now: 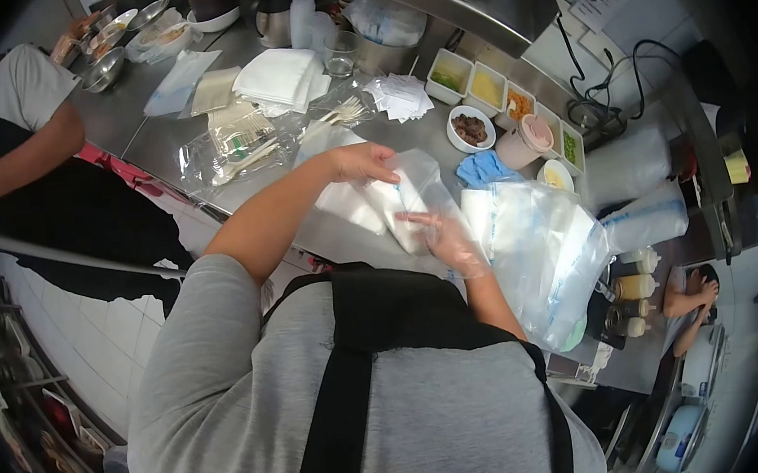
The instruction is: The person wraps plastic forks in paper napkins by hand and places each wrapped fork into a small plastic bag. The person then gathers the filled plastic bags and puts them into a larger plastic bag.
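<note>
My left hand (364, 163) pinches the upper edge of a clear plastic bag (423, 171) over the counter's front. Inside that bag is my right hand (453, 241), seen through the film, its fingers stretched toward the left. A folded white item (394, 201) lies against the bag between the hands. Just left of it, more white packets (351, 210) rest on the counter. To the right of my right hand, a stack of clear bags with blue print (549, 240) spreads over the counter edge, and a blue cloth (488, 169) lies behind.
Plastic forks (339, 116), white napkins (279, 77) and paper slips (400, 97) are at the back. Food tubs (485, 88), a bowl of dark pieces (470, 128) and a lidded cup (526, 140) stand right. Squeeze bottles (636, 287) sit farther right. A co-worker (39, 167) stands left.
</note>
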Action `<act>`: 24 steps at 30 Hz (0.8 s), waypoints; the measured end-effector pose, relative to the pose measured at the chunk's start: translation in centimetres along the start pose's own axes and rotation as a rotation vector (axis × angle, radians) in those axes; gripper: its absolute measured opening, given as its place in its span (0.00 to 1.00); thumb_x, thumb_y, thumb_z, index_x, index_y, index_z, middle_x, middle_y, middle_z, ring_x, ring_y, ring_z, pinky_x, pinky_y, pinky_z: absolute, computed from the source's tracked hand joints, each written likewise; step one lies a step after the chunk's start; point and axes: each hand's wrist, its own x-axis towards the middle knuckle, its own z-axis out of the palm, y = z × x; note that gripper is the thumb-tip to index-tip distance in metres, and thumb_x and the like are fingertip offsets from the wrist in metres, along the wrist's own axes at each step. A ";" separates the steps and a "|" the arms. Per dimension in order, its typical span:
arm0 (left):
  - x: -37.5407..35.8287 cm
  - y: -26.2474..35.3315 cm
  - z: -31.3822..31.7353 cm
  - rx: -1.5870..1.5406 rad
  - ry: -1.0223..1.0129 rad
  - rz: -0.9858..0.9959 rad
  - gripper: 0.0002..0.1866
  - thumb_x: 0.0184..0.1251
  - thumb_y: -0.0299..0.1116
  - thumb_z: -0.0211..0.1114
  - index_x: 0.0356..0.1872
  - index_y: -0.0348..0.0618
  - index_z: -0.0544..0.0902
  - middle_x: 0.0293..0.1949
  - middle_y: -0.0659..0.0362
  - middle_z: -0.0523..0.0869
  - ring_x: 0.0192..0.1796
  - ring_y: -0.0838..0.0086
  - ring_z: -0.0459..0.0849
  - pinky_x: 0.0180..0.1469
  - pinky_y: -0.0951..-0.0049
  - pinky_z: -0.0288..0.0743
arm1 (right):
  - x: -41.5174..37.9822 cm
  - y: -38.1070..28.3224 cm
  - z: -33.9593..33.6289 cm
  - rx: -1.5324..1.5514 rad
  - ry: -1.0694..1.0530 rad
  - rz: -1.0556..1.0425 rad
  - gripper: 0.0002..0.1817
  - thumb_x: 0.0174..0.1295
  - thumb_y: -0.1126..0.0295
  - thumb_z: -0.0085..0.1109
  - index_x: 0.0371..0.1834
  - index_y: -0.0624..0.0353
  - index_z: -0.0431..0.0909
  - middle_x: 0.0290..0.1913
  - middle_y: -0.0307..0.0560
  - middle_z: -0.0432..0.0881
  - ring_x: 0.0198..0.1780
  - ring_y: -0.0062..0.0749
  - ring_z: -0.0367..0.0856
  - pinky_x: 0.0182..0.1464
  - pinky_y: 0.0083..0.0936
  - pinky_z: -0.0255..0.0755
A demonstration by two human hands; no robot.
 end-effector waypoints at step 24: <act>-13.0 5.5 5.4 -0.186 -0.085 0.182 0.23 0.78 0.45 0.46 0.63 0.43 0.74 0.65 0.59 0.71 0.67 0.75 0.67 0.71 0.70 0.57 | -6.4 -9.3 2.4 -0.307 -0.161 -0.195 0.28 0.55 0.81 0.59 0.61 0.52 0.74 0.52 0.49 0.81 0.52 0.40 0.78 0.57 0.32 0.70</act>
